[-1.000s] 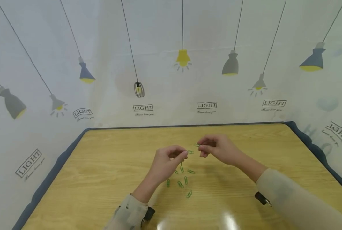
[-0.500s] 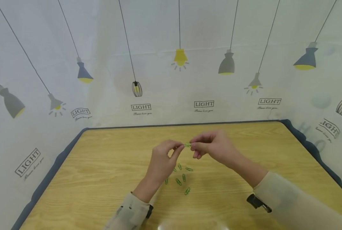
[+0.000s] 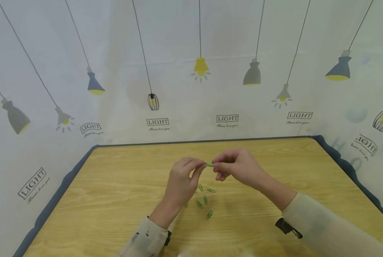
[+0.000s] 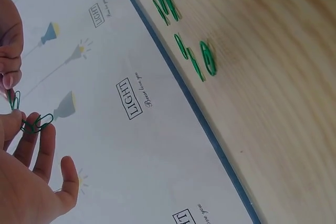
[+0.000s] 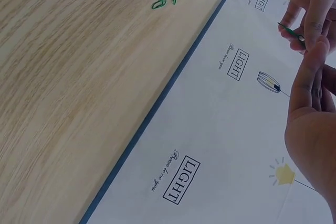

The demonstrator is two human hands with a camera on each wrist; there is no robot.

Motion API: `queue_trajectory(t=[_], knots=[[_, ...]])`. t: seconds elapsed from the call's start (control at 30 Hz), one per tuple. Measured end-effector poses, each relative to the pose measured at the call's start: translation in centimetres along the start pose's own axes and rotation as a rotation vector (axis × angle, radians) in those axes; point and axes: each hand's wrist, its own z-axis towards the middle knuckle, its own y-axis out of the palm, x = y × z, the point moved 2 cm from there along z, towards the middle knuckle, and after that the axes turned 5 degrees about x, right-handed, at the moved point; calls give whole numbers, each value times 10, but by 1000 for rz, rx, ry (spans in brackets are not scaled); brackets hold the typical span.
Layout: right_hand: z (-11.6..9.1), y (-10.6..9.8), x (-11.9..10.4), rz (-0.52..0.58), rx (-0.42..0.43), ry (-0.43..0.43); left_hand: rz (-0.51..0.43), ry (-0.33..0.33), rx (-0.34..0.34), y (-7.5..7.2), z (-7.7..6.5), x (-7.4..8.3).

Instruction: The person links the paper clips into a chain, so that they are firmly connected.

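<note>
Both hands meet above the table, fingertips close together over a green paper clip [image 3: 209, 164]. My left hand [image 3: 183, 180] pinches green wire between thumb and fingers. In the left wrist view, green clips [image 4: 44, 123] hang together by its fingers and look linked. Opposite it, my right hand [image 3: 241, 169] pinches the other end of a clip [image 4: 16, 100] with thumb and forefinger. From the right wrist, a green clip [image 5: 293, 34] shows beside the left fingers; the fingertips hide exactly how the clips join.
Several loose green paper clips [image 3: 199, 204] lie scattered on the wooden table [image 3: 120, 200] below the hands. A white backdrop [image 3: 178, 85] printed with lamps stands behind and at both sides. Dark clips [image 3: 288, 227] hang at the sleeves.
A second ago the hands stood apart, each with a green paper clip. They have come together so the clips meet. Since half a second ago they have barely moved.
</note>
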Motion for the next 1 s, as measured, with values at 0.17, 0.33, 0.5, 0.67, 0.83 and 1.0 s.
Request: queue_trajectory(t=[0.17,0.33,0.5,0.67,0.83,1.0], knots=[[0,-2,0,-2,-3,10,-4,22,18,0,3,-1],[-1,-5,0,-8,-3,16,-13,8,8,1,4,-3],[-4,-8,0,-12,-2,22,-39,-49,-31,-1,3,-4],[-6,-7,-1,-39,12,4,-152,-226,-182,-3,0,-7],[-5,-2,1,-121,31,-107,-299,-465,-384,-1,-5,-8],[-8,3,-1,-205,41,-208,-413,-566,-458,2,-6,-5]])
